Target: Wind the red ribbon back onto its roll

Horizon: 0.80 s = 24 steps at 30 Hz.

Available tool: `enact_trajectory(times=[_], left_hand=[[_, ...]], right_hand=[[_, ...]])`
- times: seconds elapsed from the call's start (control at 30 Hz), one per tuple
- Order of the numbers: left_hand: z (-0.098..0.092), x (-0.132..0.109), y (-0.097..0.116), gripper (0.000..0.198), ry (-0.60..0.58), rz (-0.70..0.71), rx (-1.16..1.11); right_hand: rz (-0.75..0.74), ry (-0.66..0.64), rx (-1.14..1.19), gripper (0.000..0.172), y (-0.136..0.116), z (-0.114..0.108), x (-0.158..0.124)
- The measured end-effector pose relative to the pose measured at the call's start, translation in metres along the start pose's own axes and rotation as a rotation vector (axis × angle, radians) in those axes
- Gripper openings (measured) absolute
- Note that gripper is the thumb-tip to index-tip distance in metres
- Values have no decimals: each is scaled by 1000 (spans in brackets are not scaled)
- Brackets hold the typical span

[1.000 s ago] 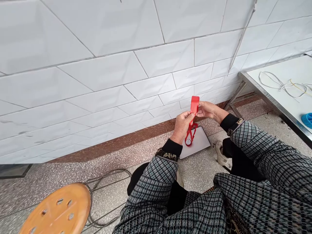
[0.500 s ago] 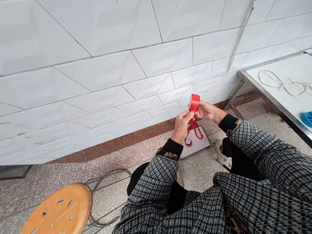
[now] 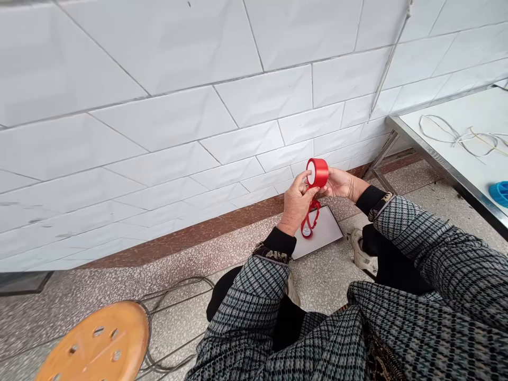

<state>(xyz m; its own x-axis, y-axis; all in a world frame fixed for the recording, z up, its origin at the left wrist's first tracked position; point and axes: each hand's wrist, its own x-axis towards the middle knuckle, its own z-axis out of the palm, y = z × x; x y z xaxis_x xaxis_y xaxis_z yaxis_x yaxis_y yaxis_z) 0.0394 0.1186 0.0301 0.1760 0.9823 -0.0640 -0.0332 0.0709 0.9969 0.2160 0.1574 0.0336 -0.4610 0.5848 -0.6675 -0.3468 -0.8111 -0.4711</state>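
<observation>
Both my hands are raised in front of a white tiled wall, pinching a red ribbon (image 3: 318, 172) curled into a round loop. My left hand (image 3: 297, 203) grips the loop's lower left side with thumb and fingers closed. My right hand (image 3: 339, 182) holds the loop from the right. The ribbon's tail (image 3: 311, 219) hangs down in strands to a small red spool (image 3: 306, 232) that rests on a white board (image 3: 327, 228) on the floor.
An orange stool seat (image 3: 92, 344) with holes stands at the lower left over a wire frame (image 3: 174, 317). A steel-edged white table (image 3: 456, 143) at the right carries loose wires (image 3: 456, 137) and a blue object (image 3: 500, 193). My shoe (image 3: 359, 248) rests beside the board.
The flat upright strip of ribbon has been bent over and rolled into a round loop between my fingers. The hanging tail swung slightly; the spool stayed on the board.
</observation>
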Motion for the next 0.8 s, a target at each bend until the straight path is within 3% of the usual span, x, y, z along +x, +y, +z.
enact_trajectory(times=[0.17, 0.3, 0.37, 0.5, 0.57, 0.73, 0.8], left_hand=[[-7, 6, -1, 41, -111, -72, -20], [-15, 8, -9, 61, -197, -117, -173], [-19, 8, -12, 64, -232, -110, -222], [-23, 8, -14, 59, -295, -108, -248], [-20, 7, -13, 59, -282, -133, -281], [-5, 5, -14, 47, -53, -168, -365], [-3, 5, -15, 42, -23, -173, -370]], right_hand=[[-19, 3, -46, 31, 3, 2, -3], [-85, -60, -236, 19, 4, 1, -6], [-233, -39, -361, 19, 4, 0, -8], [-608, 75, -513, 46, 4, -4, -9], [-663, 120, -577, 44, 3, -5, -8], [-717, 334, -644, 49, -3, -10, -2], [-737, 391, -659, 51, -7, -12, -1]])
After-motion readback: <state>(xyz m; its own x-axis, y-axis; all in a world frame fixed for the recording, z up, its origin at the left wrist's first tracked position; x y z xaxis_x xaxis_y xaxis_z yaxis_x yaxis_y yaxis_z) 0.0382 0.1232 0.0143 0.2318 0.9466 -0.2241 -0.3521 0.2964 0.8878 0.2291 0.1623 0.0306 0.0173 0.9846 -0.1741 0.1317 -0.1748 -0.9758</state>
